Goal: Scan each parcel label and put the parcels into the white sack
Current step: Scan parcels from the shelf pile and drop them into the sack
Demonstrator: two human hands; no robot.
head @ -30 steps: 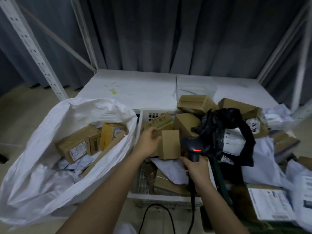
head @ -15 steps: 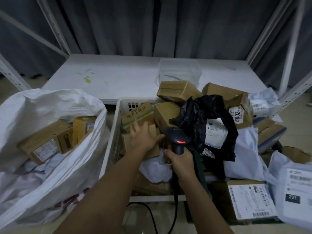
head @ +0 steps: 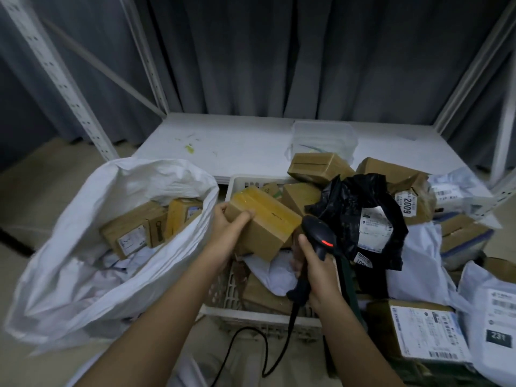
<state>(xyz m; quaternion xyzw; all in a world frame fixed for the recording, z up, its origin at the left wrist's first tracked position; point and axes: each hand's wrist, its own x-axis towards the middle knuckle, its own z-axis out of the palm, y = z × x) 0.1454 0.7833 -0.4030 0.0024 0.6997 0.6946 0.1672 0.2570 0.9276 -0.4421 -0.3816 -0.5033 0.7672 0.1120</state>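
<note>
Left hand [head: 227,233] has lifted a small brown cardboard box with yellowed tape on top [head: 262,222] out of the white slotted plastic crate [head: 231,294]; half a second ago that hand was only pressing down on boxes in the pile. Fingers now curled round the box's left end, thumb over the top edge. Box sits above the crate, just beside the rim of the open white woven sack [head: 92,247].

Right hand [head: 314,270] stays wrapped fully round the grip of the black corded handheld barcode scanner [head: 321,238], red light on, head right next to the box.

No label visible on the faces showing (probably underneath or on the far side), so the box likely needs turning before the scan, then goes left into the sack.
</note>
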